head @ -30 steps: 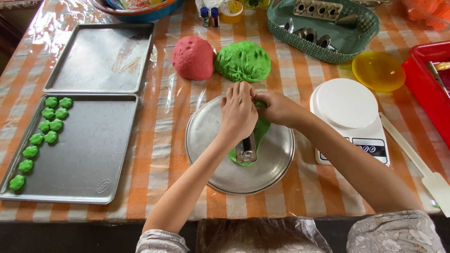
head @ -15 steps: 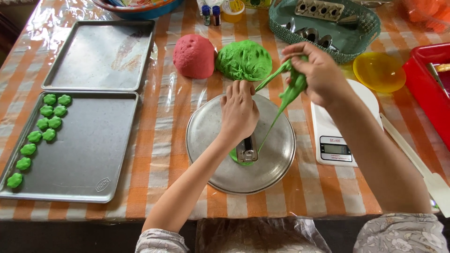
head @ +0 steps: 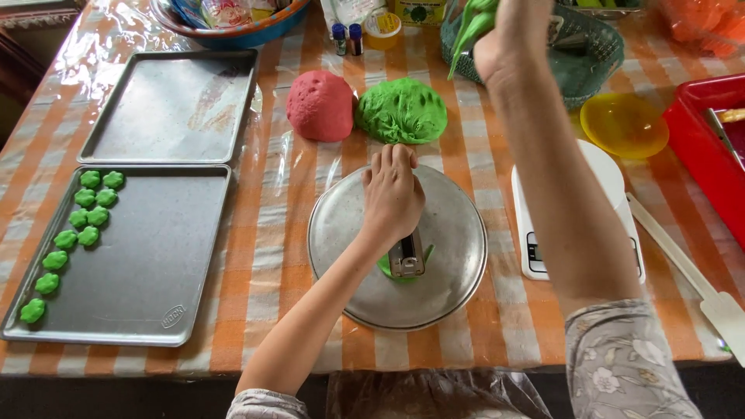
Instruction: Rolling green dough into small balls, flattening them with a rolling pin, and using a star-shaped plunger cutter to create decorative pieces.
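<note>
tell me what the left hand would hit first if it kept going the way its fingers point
Probably the green dough ball: the left hand points up the table from the metal lid toward it, though height is unclear.

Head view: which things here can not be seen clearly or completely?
- Metal cutter: upper part hidden under the left hand.
- Green dough strip: top cut off by the upper edge, in the right hand.
- Red tray: cut off by the right edge.
</note>
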